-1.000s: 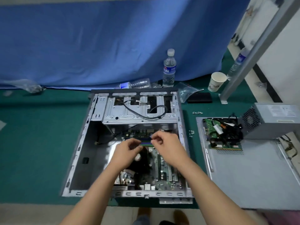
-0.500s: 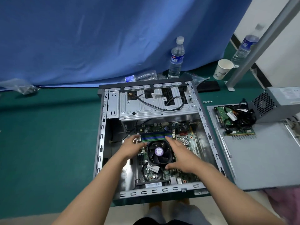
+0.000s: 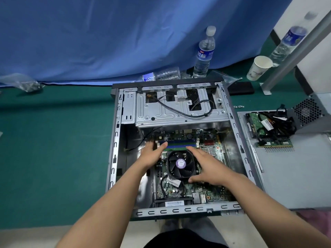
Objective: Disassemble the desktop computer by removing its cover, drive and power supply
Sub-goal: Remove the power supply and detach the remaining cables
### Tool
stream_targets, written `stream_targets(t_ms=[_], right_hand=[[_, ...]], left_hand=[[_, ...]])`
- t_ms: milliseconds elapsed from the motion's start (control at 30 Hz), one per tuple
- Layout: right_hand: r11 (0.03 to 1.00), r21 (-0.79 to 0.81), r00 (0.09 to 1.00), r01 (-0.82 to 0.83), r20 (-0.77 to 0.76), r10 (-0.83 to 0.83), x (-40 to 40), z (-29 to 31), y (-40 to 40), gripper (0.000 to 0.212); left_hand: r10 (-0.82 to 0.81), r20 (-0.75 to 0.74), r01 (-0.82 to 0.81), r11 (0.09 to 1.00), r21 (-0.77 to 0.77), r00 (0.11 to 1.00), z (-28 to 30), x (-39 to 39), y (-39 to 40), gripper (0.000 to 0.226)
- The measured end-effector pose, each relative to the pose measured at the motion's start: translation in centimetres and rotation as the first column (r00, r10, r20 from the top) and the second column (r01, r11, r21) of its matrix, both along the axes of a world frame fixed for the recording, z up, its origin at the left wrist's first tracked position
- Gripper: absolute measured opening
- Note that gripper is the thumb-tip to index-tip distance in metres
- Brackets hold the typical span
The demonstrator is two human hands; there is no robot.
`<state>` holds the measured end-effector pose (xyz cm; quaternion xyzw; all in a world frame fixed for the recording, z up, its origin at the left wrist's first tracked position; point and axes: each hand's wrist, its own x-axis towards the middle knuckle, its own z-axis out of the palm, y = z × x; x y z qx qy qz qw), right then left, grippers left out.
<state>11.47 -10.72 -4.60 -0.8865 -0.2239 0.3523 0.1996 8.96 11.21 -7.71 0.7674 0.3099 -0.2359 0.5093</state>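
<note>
Hands [image 3: 180, 163] now spread — flanking fan [image 3: 180, 164].

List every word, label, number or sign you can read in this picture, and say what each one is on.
Nothing here can be read with certainty.
Upright water bottle: blue label with white characters, too blurred.
Lying bottle: blue label, unreadable.
Bottle behind the metal post: label blurred.
Fan: purple round sticker, print too small.
Computer case: white barcode sticker at the near edge, digits too small.
Paper cup: faint pattern, no text legible.
</note>
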Motion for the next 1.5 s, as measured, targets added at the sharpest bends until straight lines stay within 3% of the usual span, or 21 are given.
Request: stream_targets(t_ms=[200, 433, 533, 667, 900, 1100, 1267, 1367, 1433, 1500], right_hand=[[0.994, -0.055, 0.995, -0.094, 0.025, 0.096, 0.5, 0.2, 0.0, 0.116], [0.997, -0.002, 0.997, -0.071, 0.037, 0.071, 0.3, -0.2, 0.3, 0.110], [0.998, 0.023, 0.998, -0.058, 0.029, 0.057, 0.3, -0.2, 0.3, 0.109], [0.998, 0.043, 0.999, -0.040, 0.034, 0.039, 0.3, 0.0, 0.5, 0.108], [0.998, 0.048, 0.999, -0.030, 0.028, 0.029, 1.1, 0.5, 1.0, 0.107], [0.999, 0.029, 0.999, -0.018, 0.029, 0.017, 2.0, 0.3, 1.0, 0.106], [0.998, 0.059, 1.000, 0.016, 0.005, -0.017, 1.8, 0.7, 1.1, 0.111], [0.998, -0.011, 0.998, 0.057, 0.027, -0.057, 1.5, 1.5, 0.9, 0.116], [0.993, -0.073, 0.994, 0.089, 0.070, -0.084, 1.3, 1.9, 0.4, 0.099], [0.986, -0.151, 0.996, 0.065, 0.074, -0.054, 1.2, 2.1, -0.4, 0.057]], left_hand=[[0.057, 0.019, -0.059, 0.990, 0.125, 0.998, 0.0, -0.1, 0.2, 0.079], [0.032, -0.132, -0.031, 0.999, 0.011, 0.991, 0.4, -1.4, -0.1, 0.099], [0.050, -0.129, -0.049, 0.999, 0.010, 0.990, 0.2, -1.5, -0.4, 0.100], [0.140, -0.128, -0.155, 0.982, -0.111, 0.982, 0.0, -1.6, 0.1, 0.085], [0.234, -0.086, -0.245, 0.957, -0.153, 0.968, 0.4, -1.0, -0.2, 0.103], [0.268, -0.022, -0.268, 0.949, -0.166, 0.963, 0.2, -0.7, -0.6, 0.098], [0.123, -0.080, -0.134, 0.980, -0.150, 0.989, 0.8, -1.0, -0.5, 0.091], [0.038, -0.061, -0.035, 0.998, 0.047, 0.997, 1.6, -1.6, -0.8, 0.078], [-0.024, -0.035, 0.030, 0.985, 0.169, 0.999, 2.2, -2.0, -0.6, 0.057], [-0.112, -0.071, 0.120, 0.986, 0.119, 0.991, 2.6, -2.7, -0.1, 0.045]])
